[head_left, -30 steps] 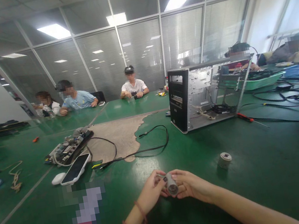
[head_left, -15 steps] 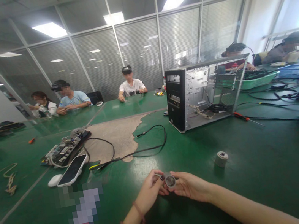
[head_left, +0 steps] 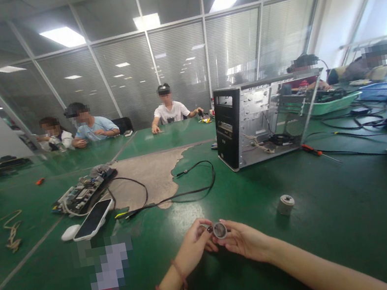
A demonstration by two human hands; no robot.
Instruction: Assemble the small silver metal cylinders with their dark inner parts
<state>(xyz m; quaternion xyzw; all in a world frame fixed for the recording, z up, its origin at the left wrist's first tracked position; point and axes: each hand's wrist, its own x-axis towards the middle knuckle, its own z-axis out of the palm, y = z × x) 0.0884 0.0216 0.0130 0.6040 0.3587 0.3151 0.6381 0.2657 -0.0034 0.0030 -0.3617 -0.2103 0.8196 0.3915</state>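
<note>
A small grey metal cylinder, open at its near end with a dark inside (head_left: 220, 230), is between my hands near the front of the table. My right hand (head_left: 246, 241) is closed on it, fingers around its right side and underneath. My left hand (head_left: 193, 245) is closed just beside it, the dark-nailed thumb at the cylinder's left edge. Something rounded and brownish shows between the left thumb and fingers, too small to name. Further right, a similar short metal cylinder with a dark spot on its top (head_left: 286, 204) stands upright on the green table.
An opened computer case (head_left: 228, 129) stands beyond my right hand, with a red-handled screwdriver (head_left: 312, 149) beside it. A phone (head_left: 93, 219), a circuit board assembly (head_left: 85, 190) and a black cable (head_left: 201, 191) lie ahead to the left. Several people sit around the table.
The metal cylinder has turned slightly and shifted a little right in my right hand. My left fingers have opened a small gap from it. Across the table, a person's hand has moved sideways.
</note>
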